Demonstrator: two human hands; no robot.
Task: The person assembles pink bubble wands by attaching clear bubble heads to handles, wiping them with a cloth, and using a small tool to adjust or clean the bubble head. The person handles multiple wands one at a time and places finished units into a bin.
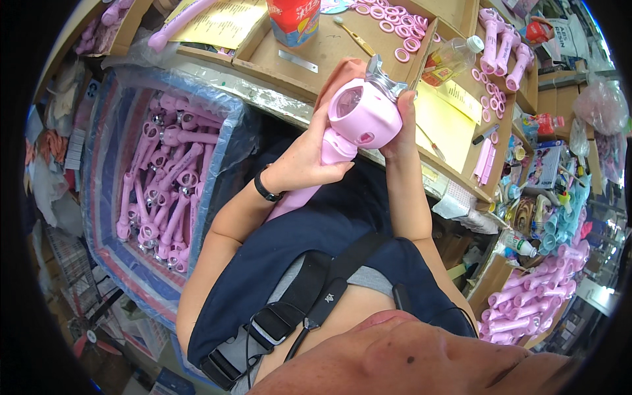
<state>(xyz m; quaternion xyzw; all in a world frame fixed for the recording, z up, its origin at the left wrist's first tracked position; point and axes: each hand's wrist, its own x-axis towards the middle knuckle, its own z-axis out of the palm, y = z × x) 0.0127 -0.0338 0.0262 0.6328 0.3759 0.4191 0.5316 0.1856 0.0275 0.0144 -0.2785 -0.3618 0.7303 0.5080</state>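
A pink plastic toy wand (368, 117) with a round window in its head and a silver, pointed crown-like piece on top is held up in front of my chest. My left hand (306, 155) wraps round the neck below the head, and the handle runs down under my wrist. My right hand (401, 128) grips the right side of the head, with the thumb near the silver piece and the other fingers mostly hidden behind. An orange cloth (343, 74) shows behind the head, by my left fingers; which hand holds it I cannot tell.
A lined bin (227, 141) of similar pink wands stands at left. Cardboard trays on the bench hold pink rings (403, 33), a toothbrush (353, 36), a metal strip (297, 60), a red container (294, 23) and a bottle (451, 60). More pink parts (526, 296) lie at lower right.
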